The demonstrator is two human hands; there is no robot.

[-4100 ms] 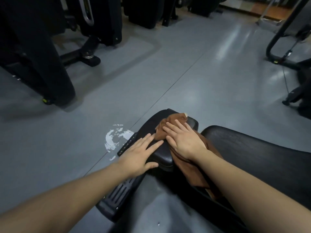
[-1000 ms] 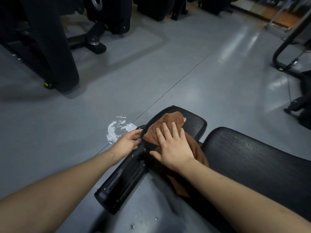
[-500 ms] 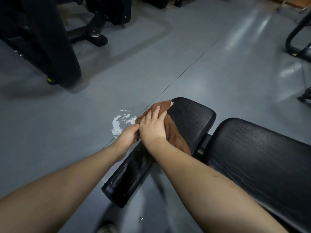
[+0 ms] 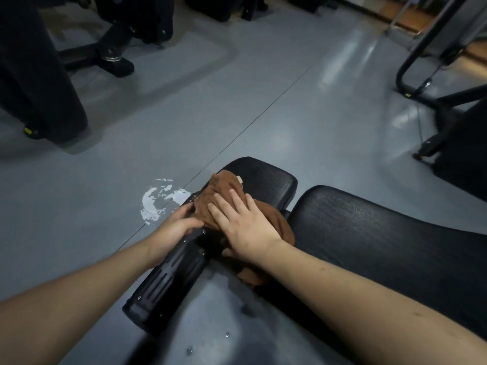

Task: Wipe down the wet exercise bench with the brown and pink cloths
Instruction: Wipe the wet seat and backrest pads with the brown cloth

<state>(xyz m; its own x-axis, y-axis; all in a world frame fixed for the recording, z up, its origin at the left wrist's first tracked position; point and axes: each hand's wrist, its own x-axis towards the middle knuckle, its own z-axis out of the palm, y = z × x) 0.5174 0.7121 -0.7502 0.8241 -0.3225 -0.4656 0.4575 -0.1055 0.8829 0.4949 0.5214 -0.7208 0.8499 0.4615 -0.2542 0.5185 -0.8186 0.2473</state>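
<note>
A black padded exercise bench fills the lower right: a small seat pad [image 4: 268, 184] and a long back pad [image 4: 382, 233] with wet sheen. The brown cloth [image 4: 221, 192] is bunched on the seat pad's near left edge and hangs down over the gap. My right hand [image 4: 245, 225] lies flat on the cloth, fingers spread, pressing it onto the pad. My left hand [image 4: 176, 226] holds the bench's black frame bar [image 4: 168, 283] just left of the cloth, fingers curled on its top end. No pink cloth is in view.
Grey floor surrounds the bench, with a white scuffed patch [image 4: 158, 201] to the left and water drops [image 4: 208, 341] below the frame. Black gym machines stand at the far left [image 4: 39, 88] and far right [image 4: 448, 133].
My right hand has slid the brown cloth back from the pad's left edge toward the gap between the pads. My left hand stays on the frame bar.
</note>
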